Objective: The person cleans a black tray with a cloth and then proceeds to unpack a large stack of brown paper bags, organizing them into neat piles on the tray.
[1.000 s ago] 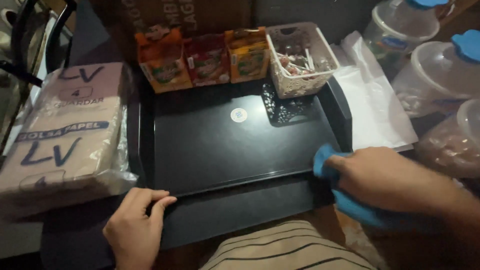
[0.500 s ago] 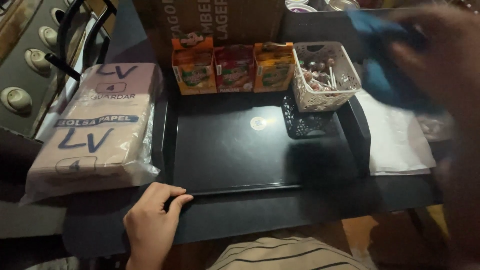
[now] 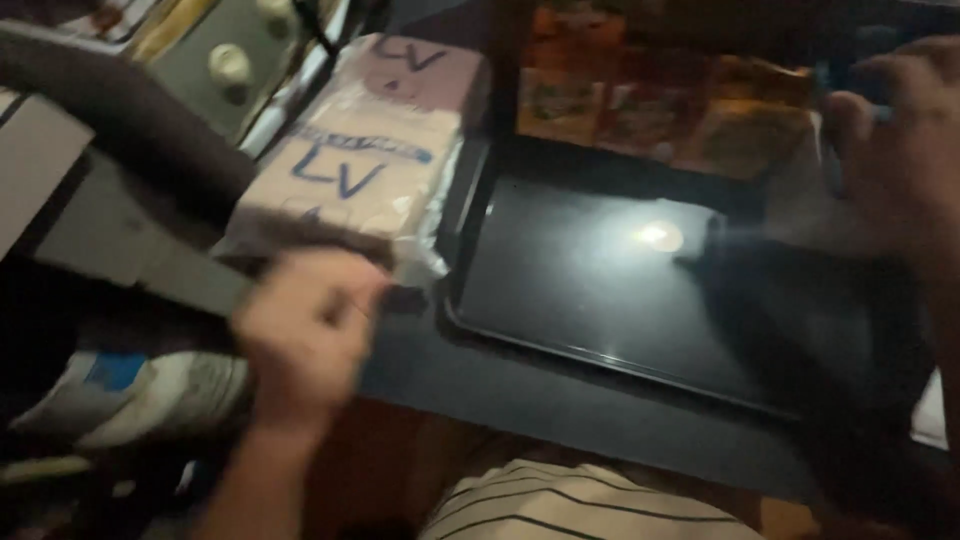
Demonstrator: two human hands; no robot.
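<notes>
The whole view is blurred by motion. My left hand [image 3: 300, 330] hovers with curled fingers just left of the black tray [image 3: 600, 300], beside the front corner of a plastic-wrapped pack of pale paper bags [image 3: 350, 170]. Whether it holds anything is lost in the blur. My right hand [image 3: 900, 150] is raised over the tray's far right corner. Bits of a blue cloth [image 3: 830, 175] show at its fingers. The tray's glossy bottom reflects a round light spot.
Orange and red snack boxes [image 3: 660, 110] stand in a row behind the tray. A stove front with pale knobs [image 3: 232, 62] is at the upper left. A white and blue package [image 3: 120, 385] lies at the lower left. Striped fabric [image 3: 580, 505] shows at the bottom.
The view has swung left and closer. My left hand has come off the tray's front edge and moved left. My right hand stays raised at the right with the blue cloth.
</notes>
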